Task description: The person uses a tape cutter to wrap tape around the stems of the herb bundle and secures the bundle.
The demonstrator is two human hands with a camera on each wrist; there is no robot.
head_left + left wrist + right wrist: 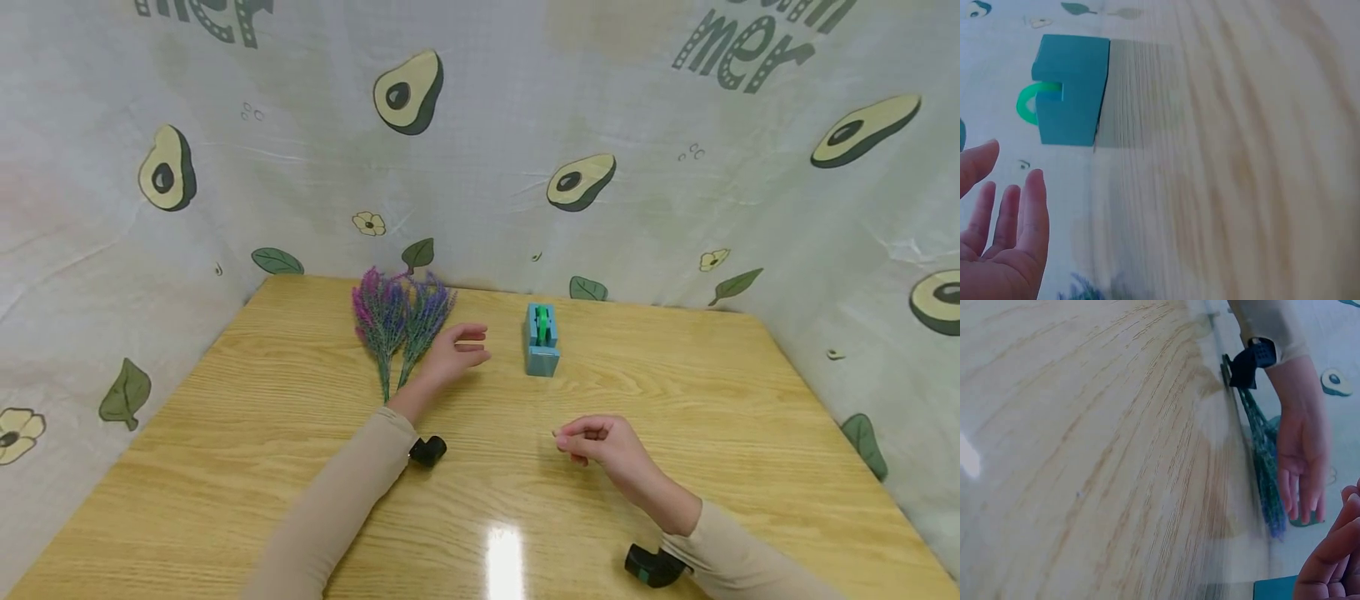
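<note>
My left hand (450,354) is held over the wooden table, its fingers extended and slightly bent, with nothing in them. To its right, apart from it, stands a blue tape dispenser (542,362) with a green roll of tape (542,323). The left wrist view shows the dispenser (1075,112) just beyond the fingertips. My right hand (611,446) is nearer the front, in front of the dispenser. Its fingers are loosely curled, the thumb close to the index finger; I see nothing held there. The fingertips are partly cut off in the right wrist view.
Two bunches of artificial lavender (380,315), one pinkish purple and one bluer, lie at the back left, beside and partly behind my left forearm. A printed avocado cloth (480,167) hangs behind and at the sides of the wooden table (675,367).
</note>
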